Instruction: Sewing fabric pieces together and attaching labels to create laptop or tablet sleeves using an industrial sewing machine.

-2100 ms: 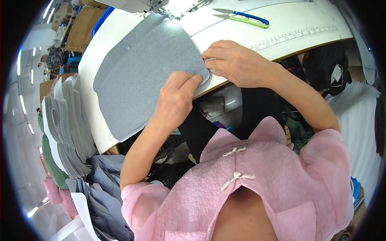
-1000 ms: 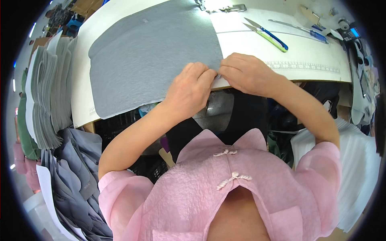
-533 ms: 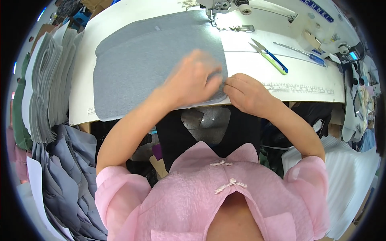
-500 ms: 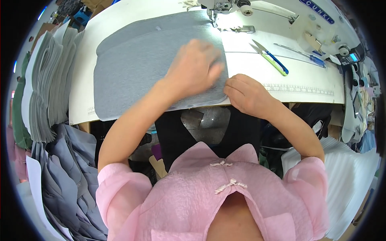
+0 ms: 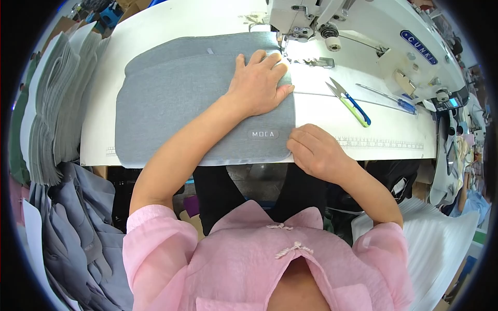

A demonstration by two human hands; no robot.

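Closest to my camera, a pink blouse fills the lower frame, and my two bare forearms reach up from it to a white sewing table (image 5: 363, 150). My right hand (image 5: 315, 151) sits at the table's near edge, fingers curled and pinching the near right corner of a grey fabric panel (image 5: 181, 103), just beside a small grey label patch (image 5: 263, 134) stitched to that corner. A printed ruler strip (image 5: 384, 142) runs along the table edge to the right of this hand. Farther out, my left hand (image 5: 259, 83) lies flat and open on the panel, palm down, fingers spread and pressing the cloth onto the table; it grips nothing. The panel itself lies spread across the table's middle, its far right corner touching the foot of a white sewing machine (image 5: 363, 26), where my left fingertips point. To the right of the panel, well apart from both hands, rest blue-and-green thread snips (image 5: 353, 103). At far left, a stack of grey cut pieces (image 5: 52, 114) stands beside the table, with darker grey cloth (image 5: 78, 238) heaped below it.
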